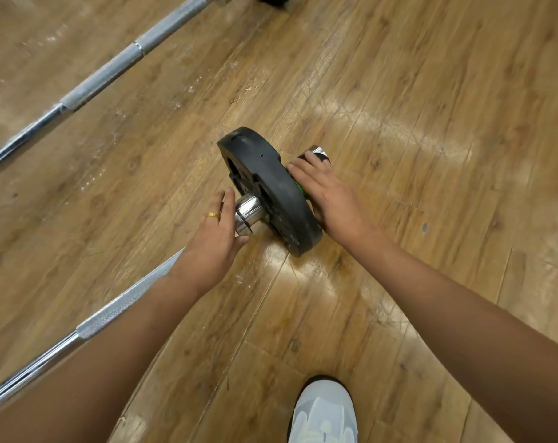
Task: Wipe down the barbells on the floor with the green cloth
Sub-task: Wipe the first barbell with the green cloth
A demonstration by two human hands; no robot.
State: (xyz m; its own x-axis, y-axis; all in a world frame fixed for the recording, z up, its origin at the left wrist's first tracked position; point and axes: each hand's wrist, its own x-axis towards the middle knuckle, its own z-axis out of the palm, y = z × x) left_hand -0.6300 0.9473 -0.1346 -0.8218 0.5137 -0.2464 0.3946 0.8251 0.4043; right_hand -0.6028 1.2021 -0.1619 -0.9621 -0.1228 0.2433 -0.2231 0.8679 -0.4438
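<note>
Barbells lie on a wooden floor (399, 91): the near barbell (127, 302) runs from the lower left towards the middle of the view, and a second barbell (111, 75) lies well apart at the upper left. A black weight plate (271, 180) stands on edge on the near barbell. The person's left hand (213, 241), wearing a gold ring (213, 215), curls its fingers and thumb round the chrome collar (247, 215) just inside the plate. The right hand (329, 193) wraps over the sleeve on the plate's outer side, gripping the green cloth (300, 188), of which only a sliver shows between hand and plate. A white shoe (325, 414) stands near the bottom edge. The likely trouble is rolling: the bar rests on its round plate, so a firm wipe could send it across the floor or towards the shoe if the left hand's hold slackens. Fingers pressed against the plate could be pinched, and the bunched cloth may miss part of the sleeve.
</note>
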